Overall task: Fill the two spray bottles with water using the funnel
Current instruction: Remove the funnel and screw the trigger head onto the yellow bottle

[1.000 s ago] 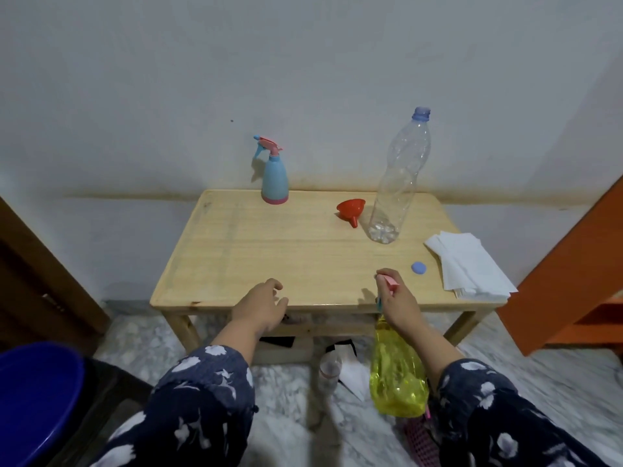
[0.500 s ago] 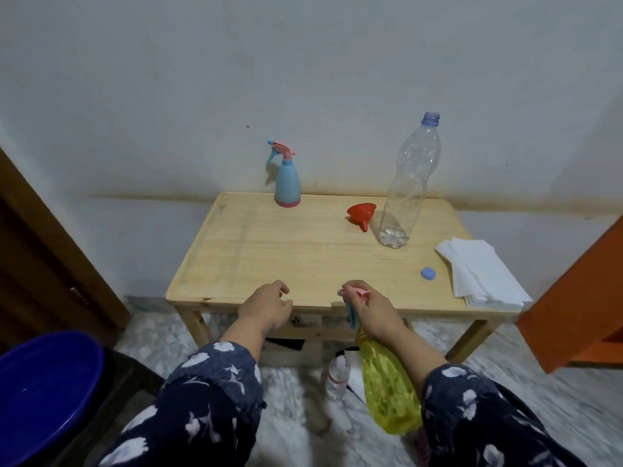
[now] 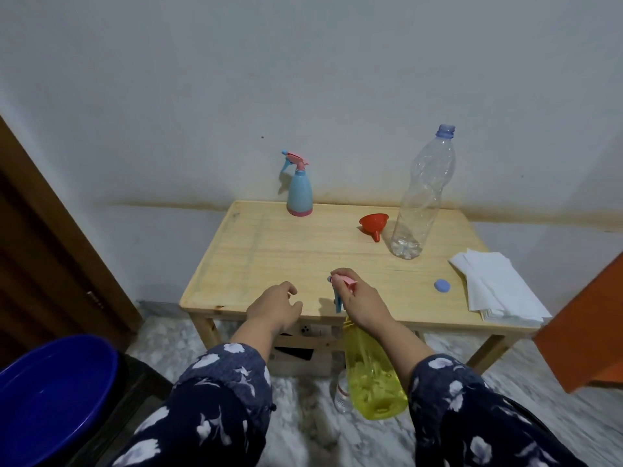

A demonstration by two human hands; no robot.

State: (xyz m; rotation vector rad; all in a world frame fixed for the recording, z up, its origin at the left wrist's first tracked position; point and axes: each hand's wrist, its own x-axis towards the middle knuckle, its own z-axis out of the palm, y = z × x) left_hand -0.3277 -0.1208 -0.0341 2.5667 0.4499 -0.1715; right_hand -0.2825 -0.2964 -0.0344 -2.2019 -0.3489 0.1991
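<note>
Since a second ago the yellow spray bottle (image 3: 372,375) had come up and leftward with the right hand (image 3: 362,301), its pink trigger head now above the near edge of the counter (image 3: 269,251); the left hand (image 3: 274,306) had barely shifted. Right hand gripped the bottle by the trigger head, fingers curled round it; bottle body hung below the wrist, in front of the counter edge, tilted. Left hand hovered just left of the right hand, fingers loosely curled, holding nothing, over the counter's near edge. Blue spray bottle (image 3: 299,193) stood upright far beyond the left hand, at the counter's back edge by the wall. Red funnel (image 3: 373,225) lay on its side beyond the right hand, just beside a clear plastic bottle (image 3: 421,200), uncapped, upright. Blue cap (image 3: 442,285) lay to the right of the right hand, near a stack of white tissues (image 3: 495,288). Blue basin (image 3: 50,396) sat low to the left of the left arm.
</note>
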